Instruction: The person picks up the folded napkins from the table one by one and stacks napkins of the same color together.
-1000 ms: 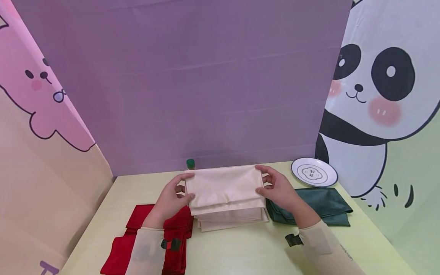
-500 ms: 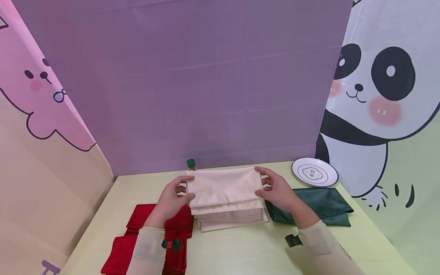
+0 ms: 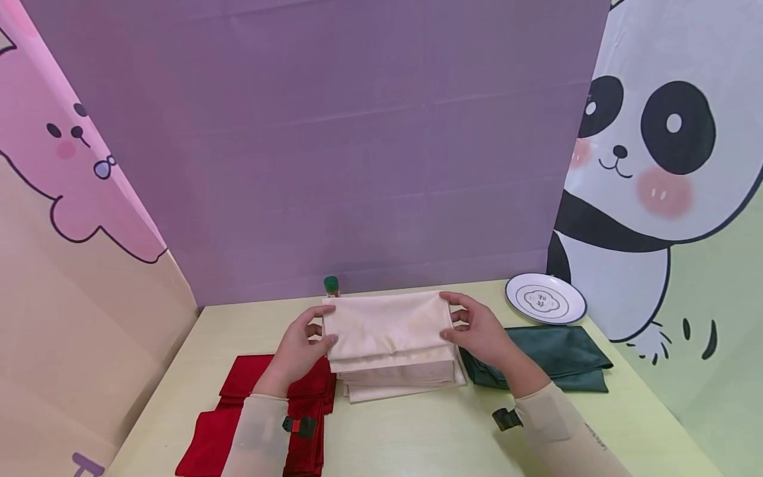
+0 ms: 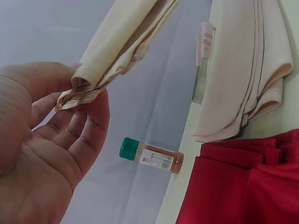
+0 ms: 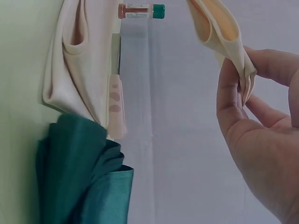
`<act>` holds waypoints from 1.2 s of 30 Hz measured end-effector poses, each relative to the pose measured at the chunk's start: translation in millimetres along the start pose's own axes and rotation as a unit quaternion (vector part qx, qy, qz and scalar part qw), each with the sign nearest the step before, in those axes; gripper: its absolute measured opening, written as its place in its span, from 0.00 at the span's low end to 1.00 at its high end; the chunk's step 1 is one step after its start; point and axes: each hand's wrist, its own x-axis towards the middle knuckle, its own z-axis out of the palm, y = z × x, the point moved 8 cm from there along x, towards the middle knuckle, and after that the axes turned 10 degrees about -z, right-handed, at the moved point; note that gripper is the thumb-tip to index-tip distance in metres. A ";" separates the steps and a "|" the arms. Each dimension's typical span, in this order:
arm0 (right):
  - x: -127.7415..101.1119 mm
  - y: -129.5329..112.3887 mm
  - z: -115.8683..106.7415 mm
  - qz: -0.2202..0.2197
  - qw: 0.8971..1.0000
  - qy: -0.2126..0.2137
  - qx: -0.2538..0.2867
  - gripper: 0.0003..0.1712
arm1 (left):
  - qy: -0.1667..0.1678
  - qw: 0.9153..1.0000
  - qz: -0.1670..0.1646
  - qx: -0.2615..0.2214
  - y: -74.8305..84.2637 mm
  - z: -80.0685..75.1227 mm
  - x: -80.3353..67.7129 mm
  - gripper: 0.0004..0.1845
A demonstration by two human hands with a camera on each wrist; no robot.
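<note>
A folded cream cloth (image 3: 387,324) is held up between my two hands, its layered ends showing in both wrist views. My left hand (image 3: 301,344) pinches its left end between thumb and fingers. On the opposite side, my right hand (image 3: 483,331) pinches the right end the same way. More folded cream cloths (image 3: 405,391) lie on the table below, partly covered by the held one in the head view; the left wrist view shows a gap between the held cloth and the cream pile (image 4: 233,70).
Folded red cloths (image 3: 244,374) lie left, under my left forearm. Dark green cloths (image 3: 560,358) lie right, near a white plate (image 3: 545,299). A green-capped bottle (image 3: 331,286) stands at the back. A knife with a pink spotted handle (image 5: 115,105) shows behind the cream pile.
My right hand and the right end of the held cream cloth have sunk slightly and drifted a little left. Both hands keep their pinch.
</note>
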 end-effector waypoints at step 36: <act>-6.0 37.6 9.9 0.092 0.990 -0.010 -0.104 0.39 | -0.007 0.994 -0.061 0.085 -33.8 22.7 4.5 0.33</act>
